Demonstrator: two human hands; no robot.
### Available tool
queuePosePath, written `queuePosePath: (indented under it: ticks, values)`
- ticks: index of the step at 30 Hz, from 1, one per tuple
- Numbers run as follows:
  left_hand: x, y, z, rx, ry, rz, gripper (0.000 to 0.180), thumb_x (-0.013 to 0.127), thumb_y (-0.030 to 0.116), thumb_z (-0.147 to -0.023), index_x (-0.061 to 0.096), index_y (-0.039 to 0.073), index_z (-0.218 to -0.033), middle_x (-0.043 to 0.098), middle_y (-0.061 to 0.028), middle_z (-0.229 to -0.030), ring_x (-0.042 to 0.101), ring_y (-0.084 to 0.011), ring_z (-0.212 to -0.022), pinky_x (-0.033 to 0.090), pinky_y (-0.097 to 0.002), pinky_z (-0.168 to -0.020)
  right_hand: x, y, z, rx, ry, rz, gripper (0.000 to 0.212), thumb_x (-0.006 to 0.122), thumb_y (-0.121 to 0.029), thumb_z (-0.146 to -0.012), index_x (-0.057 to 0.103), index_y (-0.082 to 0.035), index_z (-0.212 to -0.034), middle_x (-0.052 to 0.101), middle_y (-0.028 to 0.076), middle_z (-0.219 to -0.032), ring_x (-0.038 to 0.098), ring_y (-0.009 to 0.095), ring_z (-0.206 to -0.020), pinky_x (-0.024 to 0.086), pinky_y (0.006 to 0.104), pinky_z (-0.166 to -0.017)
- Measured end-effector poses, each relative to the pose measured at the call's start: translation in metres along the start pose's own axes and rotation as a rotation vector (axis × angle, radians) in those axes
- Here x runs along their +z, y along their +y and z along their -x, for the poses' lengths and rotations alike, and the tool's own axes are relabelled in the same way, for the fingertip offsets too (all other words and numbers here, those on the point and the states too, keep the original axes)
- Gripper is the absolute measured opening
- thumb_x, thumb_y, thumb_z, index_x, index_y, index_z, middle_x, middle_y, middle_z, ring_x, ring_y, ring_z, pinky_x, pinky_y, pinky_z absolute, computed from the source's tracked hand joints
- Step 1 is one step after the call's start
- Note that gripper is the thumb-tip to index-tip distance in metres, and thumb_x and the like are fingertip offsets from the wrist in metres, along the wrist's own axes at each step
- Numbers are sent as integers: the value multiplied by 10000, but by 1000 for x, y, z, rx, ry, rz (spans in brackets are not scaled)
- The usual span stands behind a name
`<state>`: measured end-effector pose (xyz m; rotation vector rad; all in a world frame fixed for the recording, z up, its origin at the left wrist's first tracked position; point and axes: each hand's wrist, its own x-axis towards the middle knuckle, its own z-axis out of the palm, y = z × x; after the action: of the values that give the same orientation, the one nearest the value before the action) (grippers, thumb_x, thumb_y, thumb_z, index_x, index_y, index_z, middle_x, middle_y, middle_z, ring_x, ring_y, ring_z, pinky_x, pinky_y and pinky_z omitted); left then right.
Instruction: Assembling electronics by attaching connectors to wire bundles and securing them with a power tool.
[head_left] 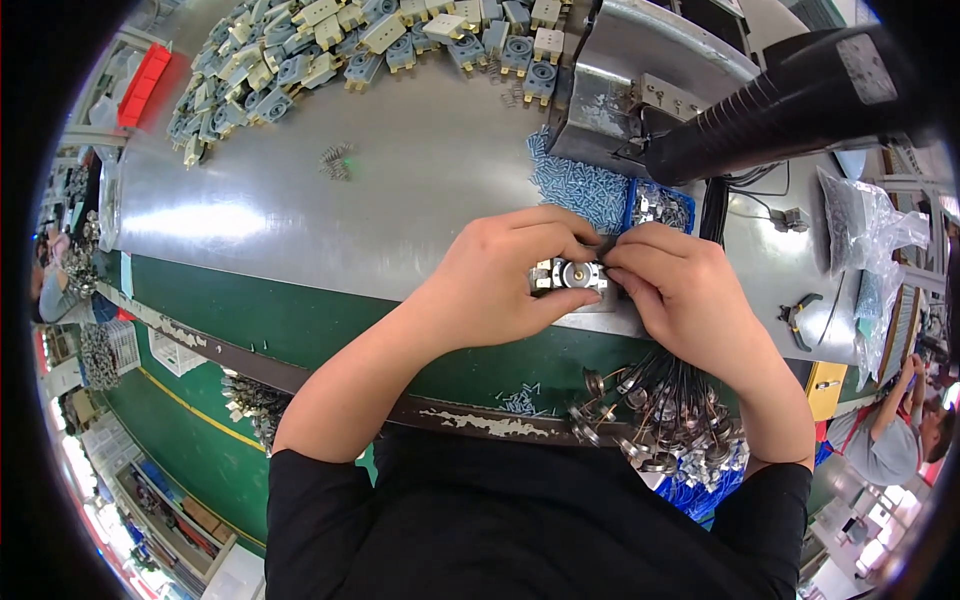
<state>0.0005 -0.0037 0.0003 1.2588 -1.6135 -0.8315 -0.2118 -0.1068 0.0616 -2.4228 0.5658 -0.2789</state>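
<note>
My left hand point(510, 275) is closed around a small white-and-metal component with a round disc point(577, 274), its thumb below and its fingers above. At that component's right end, my right hand point(680, 285) pinches with thumb and fingertips pressed together. What lies between those fingertips is too small to make out. Just beyond the hands, loose bluish screws point(582, 192) lie in a heap. Beside the heap stands a blue tray point(691, 212) holding small metal parts.
Grey switch-like blocks point(385, 35) pile along the far side, near some loose springs point(337, 161). A thick black tool-like cylinder point(790, 105) juts in at right, above a metal bracket point(600, 110). Black-wired metal discs point(660, 420) hang at the near edge; pliers point(797, 320) lie at right.
</note>
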Motion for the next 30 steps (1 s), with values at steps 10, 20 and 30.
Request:
queuePosePath:
  ticks: [10,20,30]
  values:
    - [2,-4,1,22,4,46,334,912,14,-737,738,0,-1023,764,-148,-1165,753,-316,-1088,613,-386,-930,-13,12,-12,-99,-152,42,248,770,63,-745,726,3,-981,703,145,-991,694,368,-961,571,446,-829]
    - [-3,-7,1,42,-3,49,335,909,30,-738,742,1,-1028,765,-134,-1154,759,-315,-1053,617,-392,-898,-11,28,-19,-208,-103,-91,262,756,91,-757,759,-1,-1002,726,138,-1007,693,353,-975,568,438,-864]
    - [-2,-3,7,61,37,-51,298,894,172,-814,735,46,-1032,753,-109,-1148,741,-322,-1031,605,-401,-868,-15,0,-10,-59,41,-83,254,694,129,-839,786,0,-1038,764,163,-961,751,326,-886,588,384,-800]
